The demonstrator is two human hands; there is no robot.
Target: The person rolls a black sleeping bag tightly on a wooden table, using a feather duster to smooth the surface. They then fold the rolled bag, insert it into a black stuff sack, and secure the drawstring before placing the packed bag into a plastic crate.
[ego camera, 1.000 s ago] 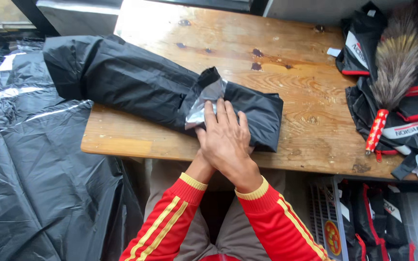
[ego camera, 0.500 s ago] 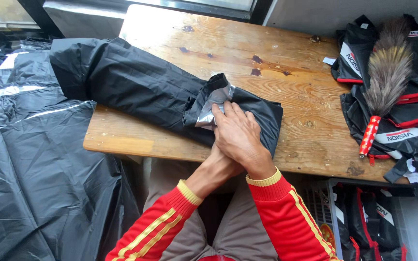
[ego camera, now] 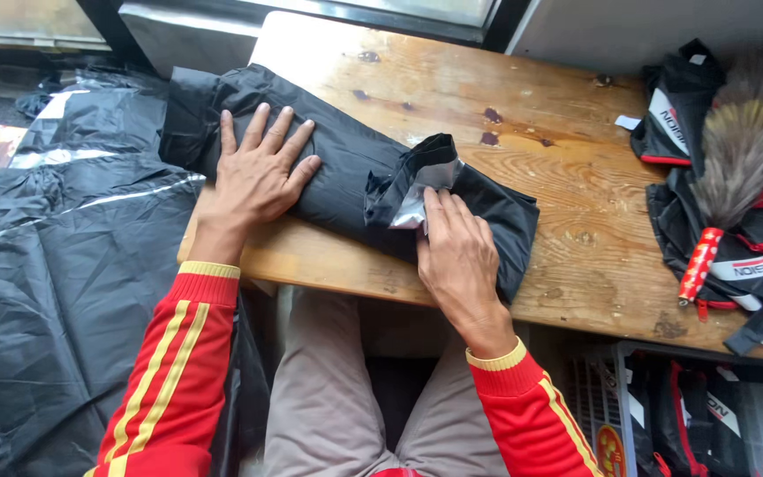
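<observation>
Black garment [ego camera: 337,168] is laid rolled across the wooden surface [ego camera: 532,150] | left hand [ego camera: 253,177] is pressed flat on its left part, grip spread apart | right hand [ego camera: 457,256] is laid on the grey-lined fold, fingers together, nothing clamped | feather duster [ego camera: 735,159] is seen well apart, right.
</observation>
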